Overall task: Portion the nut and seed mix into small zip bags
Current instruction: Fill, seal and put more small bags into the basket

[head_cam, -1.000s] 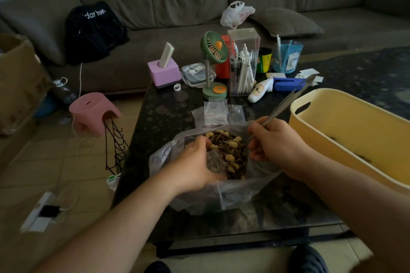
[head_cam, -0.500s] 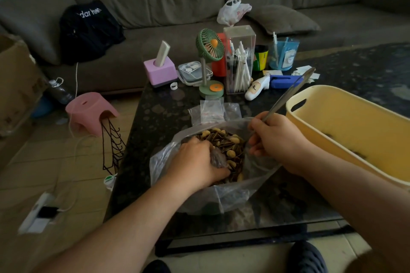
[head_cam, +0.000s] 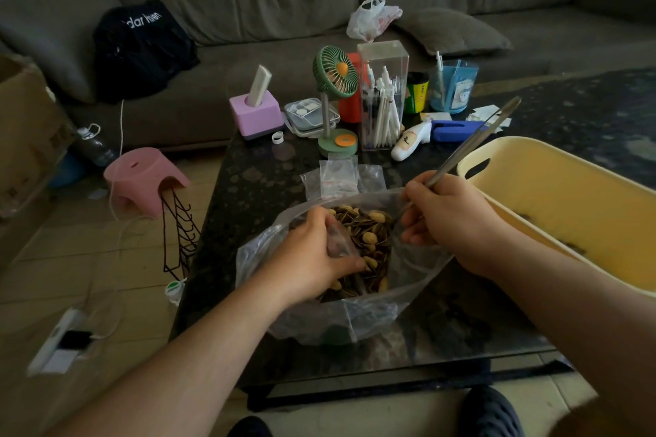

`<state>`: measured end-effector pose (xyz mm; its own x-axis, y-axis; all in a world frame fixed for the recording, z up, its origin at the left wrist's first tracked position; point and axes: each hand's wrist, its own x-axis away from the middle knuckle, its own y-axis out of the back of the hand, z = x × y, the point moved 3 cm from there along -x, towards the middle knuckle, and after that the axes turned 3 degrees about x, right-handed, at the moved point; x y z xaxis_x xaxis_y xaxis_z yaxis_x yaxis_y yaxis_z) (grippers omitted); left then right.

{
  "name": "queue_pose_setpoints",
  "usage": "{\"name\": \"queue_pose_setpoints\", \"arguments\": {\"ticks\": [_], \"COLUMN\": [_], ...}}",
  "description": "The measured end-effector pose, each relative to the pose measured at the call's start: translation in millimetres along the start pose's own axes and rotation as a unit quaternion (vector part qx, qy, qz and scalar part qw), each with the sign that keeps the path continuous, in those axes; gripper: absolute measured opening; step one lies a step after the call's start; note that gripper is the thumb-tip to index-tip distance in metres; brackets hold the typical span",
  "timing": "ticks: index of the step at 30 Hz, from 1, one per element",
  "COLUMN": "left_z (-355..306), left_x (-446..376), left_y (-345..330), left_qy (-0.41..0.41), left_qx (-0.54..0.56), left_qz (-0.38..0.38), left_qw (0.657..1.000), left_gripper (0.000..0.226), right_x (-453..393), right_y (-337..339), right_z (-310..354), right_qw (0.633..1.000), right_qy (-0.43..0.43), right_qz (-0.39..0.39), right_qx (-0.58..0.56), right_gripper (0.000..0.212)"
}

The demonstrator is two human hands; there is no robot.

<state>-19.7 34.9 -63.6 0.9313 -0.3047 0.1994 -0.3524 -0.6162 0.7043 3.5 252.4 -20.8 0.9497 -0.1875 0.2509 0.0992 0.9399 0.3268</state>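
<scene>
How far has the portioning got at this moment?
No filled bag shows. In hand: left hand holds a small zip bag inside the big mix bag; right hand grips tweezers. Left: the empty zip bags behind.

Both hands work inside a large clear bag of nuts and seeds on a dark table.

The left hand (head_cam: 309,255) grips a small zip bag (head_cam: 339,241) down in the nut and seed mix (head_cam: 369,234) within the large bag (head_cam: 355,319). The right hand (head_cam: 451,220) holds metal tongs (head_cam: 472,144) at the mouth. Spare zip bags (head_cam: 339,176) lie just behind; a yellow basket (head_cam: 568,209) sits to the right.
</scene>
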Motion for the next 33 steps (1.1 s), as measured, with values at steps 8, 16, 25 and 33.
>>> {"name": "queue_pose_setpoints", "arguments": {"ticks": [8, 16, 25, 33], "left_z": [1.5, 4.3, -0.7, 0.7], "left_x": [-1.9, -0.7, -1.5, 2.4], "left_y": [5.1, 3.2, 0.8, -1.7], "left_qy": [0.024, -0.026, -0.058, -0.087], "left_qx": [0.004, -0.056, -0.047, -0.078], "left_qz": [0.007, 0.007, -0.06, -0.047], "left_qw": [1.0, 0.998, 0.995, 0.992], "left_gripper": [0.067, 0.063, 0.039, 0.067], "right_x": [1.3, 1.0, 0.9, 2.4], "right_y": [1.0, 2.7, 4.8, 9.4], "right_z": [2.1, 1.5, 5.3, 5.4], "right_qw": [1.0, 1.0, 0.999, 0.999], "right_qy": [-0.005, -0.001, 0.011, 0.03], "right_qz": [0.005, 0.006, -0.003, -0.003], "right_qx": [-0.005, -0.024, -0.038, -0.015], "right_gripper": [0.024, 0.023, 0.025, 0.021]}}
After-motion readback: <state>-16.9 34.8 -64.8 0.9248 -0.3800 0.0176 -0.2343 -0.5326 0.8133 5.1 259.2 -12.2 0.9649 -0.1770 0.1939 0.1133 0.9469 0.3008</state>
